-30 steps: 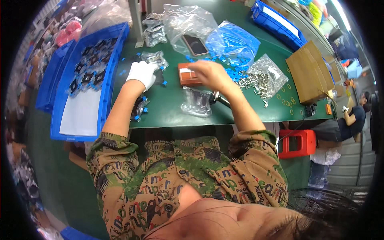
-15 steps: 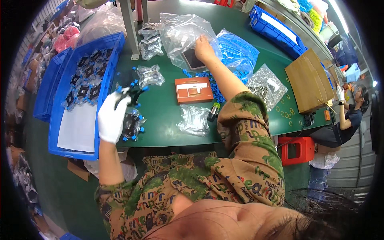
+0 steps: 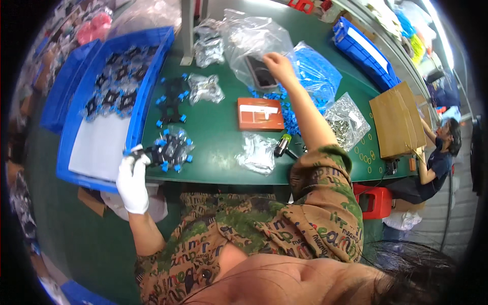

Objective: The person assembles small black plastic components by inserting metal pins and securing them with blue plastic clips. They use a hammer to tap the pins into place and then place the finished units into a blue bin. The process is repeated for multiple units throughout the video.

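Your left hand (image 3: 133, 179), in a white glove, is closed around a black part with blue caps (image 3: 152, 152), holding it right over the near edge of the green table (image 3: 213, 132), just beside the near right corner of the big blue tray (image 3: 76, 147). That tray holds more of those black and blue parts at its far end and a pale sheet at the near end.

Your right hand (image 3: 277, 65) is bare and stretched way out toward the far edge. It's touching a clear plastic bag (image 3: 251, 43) with a dark flat thing inside. I can't tell how tight the fingers are closed on it, or if they're pinching the bag at all.

Right beside that hand is a bag full of small blue pieces (image 3: 317, 76), with loose ones spilled on the table under your forearm. Near the middle sits an orange box (image 3: 260, 114). Closer to you there's a small clear bag (image 3: 256, 151) and a little green-tipped tool (image 3: 282, 145) just beside it. A bag of shiny metal bits (image 3: 345, 121) lies toward the right edge, next to a brown cardboard box (image 3: 396, 122). A second black and blue part (image 3: 172, 99) lies left of the orange box.

Another person (image 3: 437, 157) is sitting off past the right edge.
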### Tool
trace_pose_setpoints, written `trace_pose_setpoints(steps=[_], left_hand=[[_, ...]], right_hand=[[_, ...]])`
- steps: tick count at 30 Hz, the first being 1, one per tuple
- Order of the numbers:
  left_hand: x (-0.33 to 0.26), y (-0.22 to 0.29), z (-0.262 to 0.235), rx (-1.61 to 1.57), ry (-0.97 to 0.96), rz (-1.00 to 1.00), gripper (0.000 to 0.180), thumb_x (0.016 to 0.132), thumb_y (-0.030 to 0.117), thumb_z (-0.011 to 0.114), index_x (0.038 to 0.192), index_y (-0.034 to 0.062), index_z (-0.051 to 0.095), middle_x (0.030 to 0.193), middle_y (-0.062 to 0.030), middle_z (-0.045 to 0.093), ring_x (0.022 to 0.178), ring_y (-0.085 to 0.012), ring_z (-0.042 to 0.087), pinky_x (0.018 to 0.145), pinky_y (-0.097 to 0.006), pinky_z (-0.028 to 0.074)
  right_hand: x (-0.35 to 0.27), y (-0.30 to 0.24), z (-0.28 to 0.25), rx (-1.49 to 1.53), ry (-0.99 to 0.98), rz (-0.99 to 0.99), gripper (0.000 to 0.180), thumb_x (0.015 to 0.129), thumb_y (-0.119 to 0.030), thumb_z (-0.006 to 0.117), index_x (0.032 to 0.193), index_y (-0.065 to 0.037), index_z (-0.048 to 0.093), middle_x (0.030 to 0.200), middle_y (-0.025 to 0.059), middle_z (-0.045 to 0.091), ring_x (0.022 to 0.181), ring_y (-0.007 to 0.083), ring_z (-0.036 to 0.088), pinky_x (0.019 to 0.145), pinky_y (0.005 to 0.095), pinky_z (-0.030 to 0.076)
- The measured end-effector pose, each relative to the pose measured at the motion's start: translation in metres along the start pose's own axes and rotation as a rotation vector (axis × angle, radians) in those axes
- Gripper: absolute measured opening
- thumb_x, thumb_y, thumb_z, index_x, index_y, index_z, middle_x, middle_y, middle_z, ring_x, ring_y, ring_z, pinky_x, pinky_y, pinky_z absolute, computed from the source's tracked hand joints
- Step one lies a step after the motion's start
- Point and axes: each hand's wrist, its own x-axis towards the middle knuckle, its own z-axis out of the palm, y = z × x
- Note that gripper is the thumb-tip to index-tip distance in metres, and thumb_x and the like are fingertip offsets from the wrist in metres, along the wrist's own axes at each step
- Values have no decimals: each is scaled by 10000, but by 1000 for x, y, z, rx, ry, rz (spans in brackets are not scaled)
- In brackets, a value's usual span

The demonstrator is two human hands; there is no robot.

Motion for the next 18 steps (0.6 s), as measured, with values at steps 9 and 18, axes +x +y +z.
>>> trace_pose_setpoints(steps=[9, 18], left_hand=[[9, -53, -18, -421, 96, 52, 313, 1023, 6, 538, 1316, -97, 584, 992, -45, 644, 900, -108, 582, 866, -259, 472], [36, -62, 10, -181, -122, 6, 309, 1026, 54, 579, 1315, -46, 625, 1008, -16, 639, 891, -82, 577, 830, -239, 479]], right_hand=[[-154, -216, 74, 132, -400, -1084, 209, 860, -135, 690, 1055, -59, 689, 1301, 116, 666, 1254, 319, 614, 1049, 458, 494], [-177, -211, 91, -98, -533, -1137, 296, 867, -228, 736, 1140, -124, 691, 1324, 56, 642, 1361, 263, 530, 1103, 485, 424]])
